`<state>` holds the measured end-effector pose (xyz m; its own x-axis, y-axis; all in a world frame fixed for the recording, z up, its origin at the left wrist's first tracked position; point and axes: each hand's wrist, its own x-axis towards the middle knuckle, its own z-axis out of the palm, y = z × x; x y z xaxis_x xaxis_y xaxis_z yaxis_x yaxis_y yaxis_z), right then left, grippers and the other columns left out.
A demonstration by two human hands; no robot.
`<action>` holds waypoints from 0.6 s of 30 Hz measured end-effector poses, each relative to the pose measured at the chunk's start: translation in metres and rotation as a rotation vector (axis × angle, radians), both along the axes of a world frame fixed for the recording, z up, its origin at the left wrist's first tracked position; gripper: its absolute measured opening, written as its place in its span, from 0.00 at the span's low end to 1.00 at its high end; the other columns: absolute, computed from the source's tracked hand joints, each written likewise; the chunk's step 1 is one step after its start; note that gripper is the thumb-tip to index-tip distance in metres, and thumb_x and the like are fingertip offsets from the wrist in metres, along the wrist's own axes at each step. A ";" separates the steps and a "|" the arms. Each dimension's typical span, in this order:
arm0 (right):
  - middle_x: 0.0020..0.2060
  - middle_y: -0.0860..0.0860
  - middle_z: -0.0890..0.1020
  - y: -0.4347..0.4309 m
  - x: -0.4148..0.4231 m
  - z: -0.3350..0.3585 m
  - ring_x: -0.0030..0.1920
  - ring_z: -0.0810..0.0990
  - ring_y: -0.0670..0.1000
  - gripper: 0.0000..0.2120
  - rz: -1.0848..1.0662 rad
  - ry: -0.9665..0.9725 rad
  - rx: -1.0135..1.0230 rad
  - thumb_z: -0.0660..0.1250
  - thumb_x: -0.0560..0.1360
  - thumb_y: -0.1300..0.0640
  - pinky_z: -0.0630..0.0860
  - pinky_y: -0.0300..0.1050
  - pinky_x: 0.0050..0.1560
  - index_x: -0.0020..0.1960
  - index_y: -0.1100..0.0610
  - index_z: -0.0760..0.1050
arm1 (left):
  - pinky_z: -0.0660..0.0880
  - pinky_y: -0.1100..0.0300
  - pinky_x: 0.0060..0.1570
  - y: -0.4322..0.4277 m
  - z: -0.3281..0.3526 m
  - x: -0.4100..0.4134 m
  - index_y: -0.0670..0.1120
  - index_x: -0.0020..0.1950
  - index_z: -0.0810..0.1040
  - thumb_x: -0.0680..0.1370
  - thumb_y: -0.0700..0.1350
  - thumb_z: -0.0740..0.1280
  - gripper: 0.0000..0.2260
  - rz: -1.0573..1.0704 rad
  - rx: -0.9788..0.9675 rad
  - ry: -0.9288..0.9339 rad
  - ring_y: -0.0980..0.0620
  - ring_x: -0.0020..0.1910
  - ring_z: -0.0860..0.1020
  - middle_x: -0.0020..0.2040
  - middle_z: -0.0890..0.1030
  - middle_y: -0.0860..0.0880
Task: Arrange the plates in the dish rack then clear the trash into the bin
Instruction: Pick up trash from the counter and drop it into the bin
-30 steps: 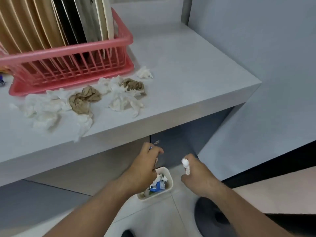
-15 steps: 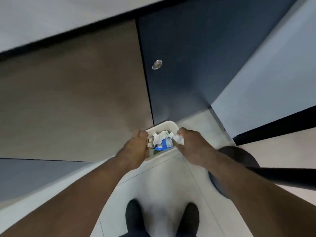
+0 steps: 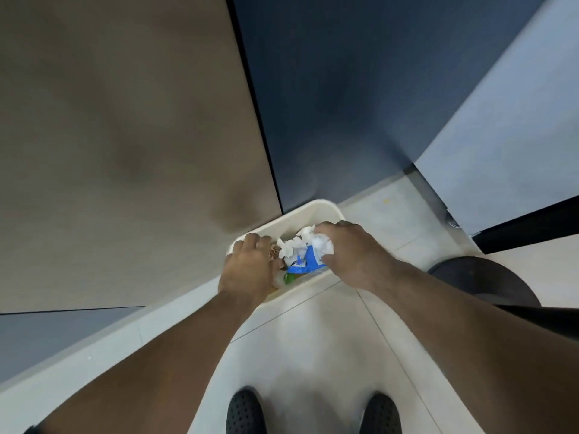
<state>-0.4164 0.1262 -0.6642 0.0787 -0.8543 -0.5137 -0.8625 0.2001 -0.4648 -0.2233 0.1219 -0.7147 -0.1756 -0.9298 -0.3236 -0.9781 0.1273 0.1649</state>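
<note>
Reaching down over the white bin point(image 3: 313, 208), both hands hang above its open top. The right hand point(image 3: 347, 255), over the bin's right side, pinches a crumpled white tissue point(image 3: 322, 244) between curled fingers and thumb. The left hand point(image 3: 247, 267), over the bin's left rim, has its fingers curled beside a brown paper wad point(image 3: 275, 250); whether it grips the wad cannot be told. Inside the bin lie more white tissues point(image 3: 289, 247) and a blue wrapper point(image 3: 308, 264). Behind the bin stands a dark blue cabinet door point(image 3: 329, 104); two black shoes point(image 3: 246, 411) stand on the near side of the bin.
</note>
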 end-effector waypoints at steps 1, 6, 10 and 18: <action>0.61 0.53 0.72 -0.005 0.006 -0.004 0.57 0.74 0.54 0.28 -0.001 -0.033 0.002 0.67 0.75 0.60 0.74 0.45 0.54 0.71 0.47 0.65 | 0.69 0.54 0.56 0.002 0.004 0.004 0.50 0.68 0.66 0.79 0.54 0.60 0.19 0.029 -0.009 0.046 0.48 0.61 0.68 0.64 0.68 0.50; 0.77 0.52 0.53 -0.011 0.021 0.000 0.72 0.64 0.53 0.44 -0.049 -0.181 0.024 0.73 0.72 0.56 0.66 0.43 0.65 0.78 0.42 0.51 | 0.72 0.53 0.54 0.004 0.034 0.021 0.50 0.69 0.68 0.79 0.55 0.61 0.20 0.060 -0.057 0.115 0.47 0.60 0.70 0.65 0.70 0.51; 0.76 0.50 0.58 -0.002 0.010 0.032 0.70 0.67 0.52 0.37 -0.016 -0.113 -0.049 0.72 0.73 0.56 0.66 0.40 0.64 0.77 0.45 0.58 | 0.71 0.54 0.58 0.004 0.069 0.022 0.51 0.68 0.70 0.78 0.57 0.61 0.20 0.038 -0.029 0.168 0.50 0.61 0.71 0.64 0.71 0.53; 0.59 0.44 0.76 0.012 -0.011 0.185 0.58 0.74 0.44 0.15 -0.082 -0.185 -0.267 0.66 0.76 0.51 0.68 0.36 0.57 0.62 0.48 0.75 | 0.74 0.57 0.47 0.012 0.230 0.003 0.51 0.57 0.78 0.76 0.62 0.53 0.21 -0.098 -0.214 0.301 0.52 0.52 0.76 0.53 0.78 0.55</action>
<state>-0.4276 0.1381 -0.4787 0.0753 -0.9643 -0.2540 -0.7445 0.1151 -0.6576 -0.2202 0.1337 -0.4847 -0.3248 -0.9447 -0.0442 -0.8713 0.2807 0.4026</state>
